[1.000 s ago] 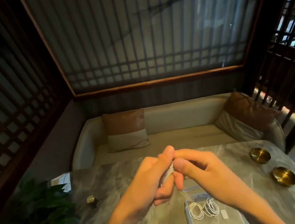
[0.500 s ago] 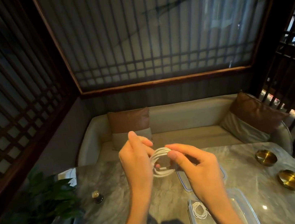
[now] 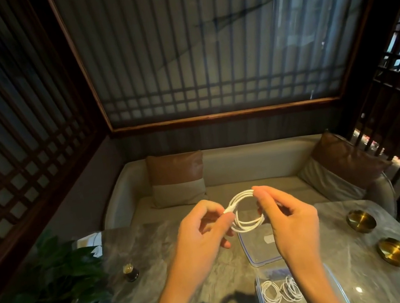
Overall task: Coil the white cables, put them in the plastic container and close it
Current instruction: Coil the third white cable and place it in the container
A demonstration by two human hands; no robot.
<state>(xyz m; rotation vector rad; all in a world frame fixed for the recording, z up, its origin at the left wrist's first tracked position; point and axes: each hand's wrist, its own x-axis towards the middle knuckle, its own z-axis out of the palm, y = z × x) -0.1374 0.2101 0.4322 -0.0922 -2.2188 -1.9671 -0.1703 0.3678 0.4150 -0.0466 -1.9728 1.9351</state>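
I hold a white cable (image 3: 245, 225) wound into a round coil above the grey marble table (image 3: 179, 269). My left hand (image 3: 205, 232) pinches the cable's plug end at the coil's left side. My right hand (image 3: 288, 218) pinches the coil's top right between thumb and fingers. Below my right forearm stands the clear plastic container (image 3: 263, 296) with two coiled white cables (image 3: 281, 290) inside. Its clear lid (image 3: 255, 250) with a blue rim lies flat on the table beyond it, partly hidden by my right hand.
A potted plant (image 3: 48, 283) stands at the table's left front. A small dark bottle (image 3: 130, 272) sits near it. Two brass dishes (image 3: 360, 217) (image 3: 395, 251) lie at the right. A bench with cushions (image 3: 177, 177) runs behind the table.
My hands have opened apart from a tight clasp. The coil now shows as a full ring, with my left hand on the plug end. The camera has tilted, so more of the container shows.
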